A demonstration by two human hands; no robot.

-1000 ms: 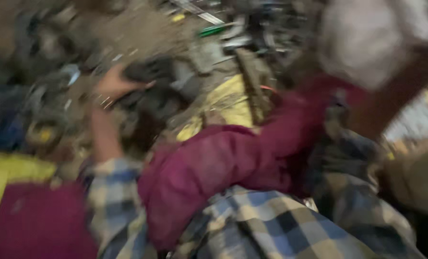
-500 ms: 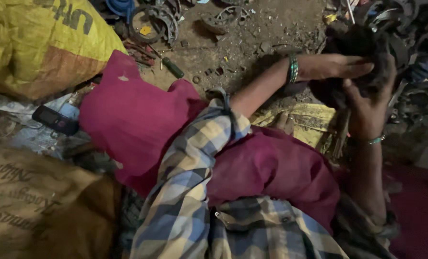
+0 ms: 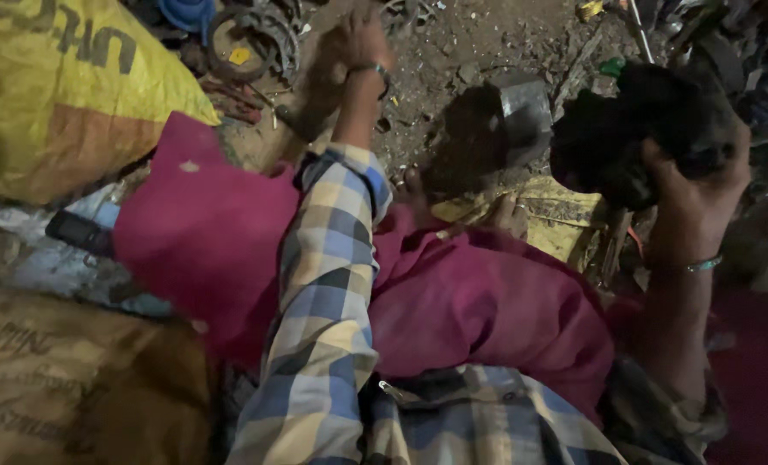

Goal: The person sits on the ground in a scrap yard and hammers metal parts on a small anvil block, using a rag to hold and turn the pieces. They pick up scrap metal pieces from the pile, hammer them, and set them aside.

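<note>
Dark lumpy bundle (image 3: 634, 138), upper right of the frame, is what the right hand (image 3: 698, 185) has: fingers wrapped up around its lower right side, gripping it off the ground. Can't say what it's made of, it's just a black, matted-looking mass, blurry too. My guess is it's grimy and a bit awkward rather than fragile, probably with some weight, so cupping it from underneath like that seems the sane way to hold it. Left hand (image 3: 349, 43) is stretched out to the top centre over the dirt ground (image 3: 479, 43), near a rusty ring-shaped part (image 3: 250, 39); it's smeared with motion, so I can't tell if the fingers are spread or closed on anything. Between the two hands, a dull grey metal can-like piece (image 3: 522, 108) sits on the ground, contents not visible. Below that, a yellow sheet (image 3: 556, 215) lies by the magenta cloth (image 3: 453, 301) over the lap. As for containers: a stuffed yellow sack (image 3: 57, 95) upper left and a brown sack (image 3: 65, 379) lower left, both closed off from view, so no idea what's inside. Small dark phone-like slab (image 3: 78, 232) lies between them.
</note>
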